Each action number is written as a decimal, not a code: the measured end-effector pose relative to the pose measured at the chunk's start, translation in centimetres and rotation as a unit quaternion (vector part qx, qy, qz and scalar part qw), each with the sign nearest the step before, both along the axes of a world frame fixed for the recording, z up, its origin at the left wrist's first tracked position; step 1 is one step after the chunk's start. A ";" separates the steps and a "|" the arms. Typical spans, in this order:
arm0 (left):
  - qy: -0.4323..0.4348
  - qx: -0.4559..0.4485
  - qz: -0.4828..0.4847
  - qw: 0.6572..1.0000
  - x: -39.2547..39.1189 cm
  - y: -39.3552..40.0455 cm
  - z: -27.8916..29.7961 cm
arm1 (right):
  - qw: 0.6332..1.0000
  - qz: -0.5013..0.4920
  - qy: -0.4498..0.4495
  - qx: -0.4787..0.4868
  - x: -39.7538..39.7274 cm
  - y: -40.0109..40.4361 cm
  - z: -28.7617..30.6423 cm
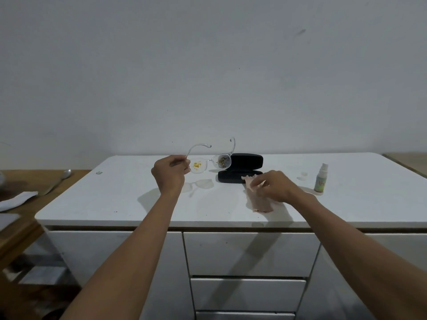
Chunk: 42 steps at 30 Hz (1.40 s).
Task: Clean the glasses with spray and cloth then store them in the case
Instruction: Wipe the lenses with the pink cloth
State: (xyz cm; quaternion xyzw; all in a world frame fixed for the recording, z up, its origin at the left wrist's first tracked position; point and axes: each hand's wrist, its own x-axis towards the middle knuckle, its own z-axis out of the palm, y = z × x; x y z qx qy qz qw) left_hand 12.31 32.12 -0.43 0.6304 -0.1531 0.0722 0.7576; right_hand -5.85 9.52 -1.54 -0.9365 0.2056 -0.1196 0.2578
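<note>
My left hand [169, 173] holds clear-framed glasses [209, 161] up above the white counter [129, 192], gripping them at the left temple hinge. Both lenses carry yellowish-brown smears. Behind them lies a black glasses case [245, 167], open, lid toward the wall. My right hand [273, 185] pinches the top of a pinkish cloth [258, 199] that lies on the counter just in front of the case. A small spray bottle [321, 179] with a green label stands upright to the right, on a pale round base.
Two small clear caps [302, 176] lie left of the spray bottle. The counter's front edge runs above white drawers [249, 252]. At the left stands a lower wooden table with a spoon [57, 181] and white paper [16, 200].
</note>
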 end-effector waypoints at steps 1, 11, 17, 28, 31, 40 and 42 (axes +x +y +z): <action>0.001 0.002 0.001 1.000 0.1 0.0 -0.1 | 0.999 0.011 0.042 -0.014 0.0 0.1 0.1; 0.006 0.019 0.012 1.000 0.5 0.1 -0.9 | 0.995 0.009 0.068 -0.079 0.4 0.1 -1.3; 0.006 0.018 0.019 1.000 0.2 0.3 -0.6 | 0.995 -0.044 -0.068 0.052 1.0 0.8 -1.6; -0.016 0.016 0.031 0.999 0.3 1.1 0.1 | 0.755 -0.039 -0.330 0.565 5.0 5.6 1.2; -0.021 0.017 0.024 0.999 -0.2 1.0 0.6 | 0.759 -0.056 -0.348 0.547 6.5 7.6 1.7; -0.043 0.021 0.006 0.999 -1.4 1.4 2.4 | 0.808 -0.126 -0.450 0.359 8.4 10.4 2.2; -0.040 0.018 0.003 0.999 -1.4 1.7 2.7 | 0.808 -0.128 -0.456 0.351 8.5 10.4 2.4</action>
